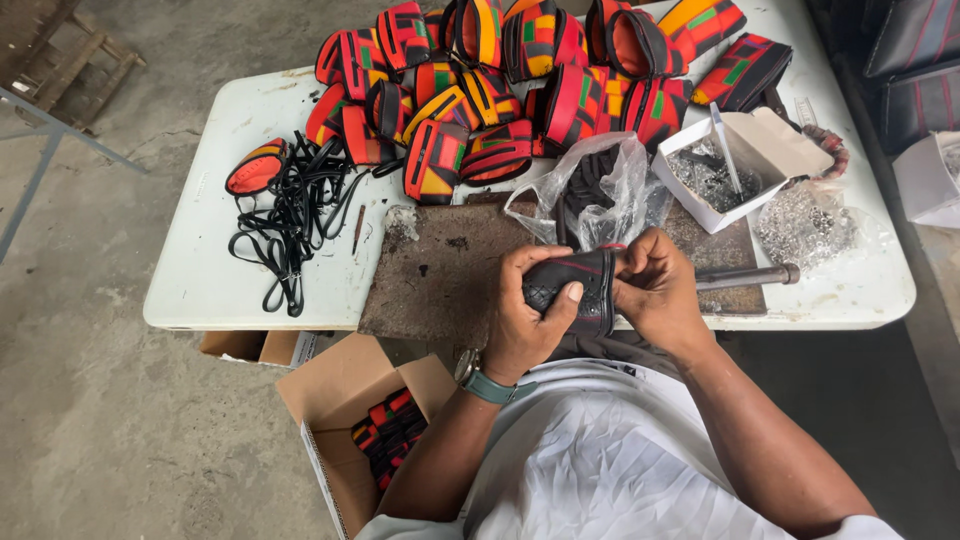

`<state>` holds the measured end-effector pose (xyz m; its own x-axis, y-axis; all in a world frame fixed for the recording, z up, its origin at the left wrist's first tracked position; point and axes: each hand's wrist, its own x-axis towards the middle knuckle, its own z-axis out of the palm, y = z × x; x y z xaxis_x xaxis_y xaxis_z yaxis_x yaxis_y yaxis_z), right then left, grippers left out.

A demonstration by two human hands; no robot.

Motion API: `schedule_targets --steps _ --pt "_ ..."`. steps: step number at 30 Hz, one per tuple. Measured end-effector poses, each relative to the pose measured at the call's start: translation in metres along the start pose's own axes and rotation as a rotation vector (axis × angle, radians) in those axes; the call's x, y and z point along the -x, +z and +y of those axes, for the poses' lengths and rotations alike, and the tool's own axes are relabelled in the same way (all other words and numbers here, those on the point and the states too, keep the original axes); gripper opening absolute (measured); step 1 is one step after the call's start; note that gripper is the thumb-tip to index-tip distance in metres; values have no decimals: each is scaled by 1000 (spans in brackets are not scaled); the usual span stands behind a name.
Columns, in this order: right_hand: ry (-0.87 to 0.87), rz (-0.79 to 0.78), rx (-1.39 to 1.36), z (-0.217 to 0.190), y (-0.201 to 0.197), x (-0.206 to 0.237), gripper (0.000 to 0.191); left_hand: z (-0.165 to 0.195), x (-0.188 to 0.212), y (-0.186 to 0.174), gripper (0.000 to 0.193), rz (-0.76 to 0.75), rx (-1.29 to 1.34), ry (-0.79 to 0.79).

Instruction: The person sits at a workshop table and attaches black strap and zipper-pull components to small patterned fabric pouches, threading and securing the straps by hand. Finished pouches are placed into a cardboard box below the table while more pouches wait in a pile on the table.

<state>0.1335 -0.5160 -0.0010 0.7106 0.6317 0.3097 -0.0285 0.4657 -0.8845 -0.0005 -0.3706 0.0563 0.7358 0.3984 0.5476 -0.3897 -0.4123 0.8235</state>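
Note:
My left hand (528, 312) and my right hand (655, 290) both grip a small black pouch (570, 285) with a red edge, held over the near edge of a dark worn work plate (440, 270). My left thumb presses on its quilted side, and my right fingers pinch its right end. A clear plastic bag (600, 190) holding black straps lies just beyond my hands. A metal rod tool (745, 277) rests on the plate to the right of my right hand.
A heap of red, yellow, green and black pouches (500, 90) covers the far side of the white table (200, 280). Loose black straps (295, 210) lie at left. A white box (740, 160) and a bag of metal fittings (810, 225) sit at right. A cardboard box (350, 420) of pouches stands on the floor.

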Motion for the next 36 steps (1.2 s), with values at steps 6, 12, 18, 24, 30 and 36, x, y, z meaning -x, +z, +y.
schedule_targets --steps 6,12,18,24,30,36 --pt "9 13 -147 -5 8 -1 36 -3 2 2 44 -13 -38 -1" --pt "286 66 -330 -32 14 12 36 -6 6 7 45 20 9 72" --pt "90 -17 -420 -27 30 18 38 12 10 -9 60 -37 -109 207" --pt "29 -124 207 -24 65 -14 30 -4 19 -75 47 -29 -671 364" --pt "38 -312 817 -25 59 -9 28 -51 35 -100 51 28 -962 67" --pt "30 -311 976 -15 13 -2 19 -62 68 -98 55 46 -825 60"
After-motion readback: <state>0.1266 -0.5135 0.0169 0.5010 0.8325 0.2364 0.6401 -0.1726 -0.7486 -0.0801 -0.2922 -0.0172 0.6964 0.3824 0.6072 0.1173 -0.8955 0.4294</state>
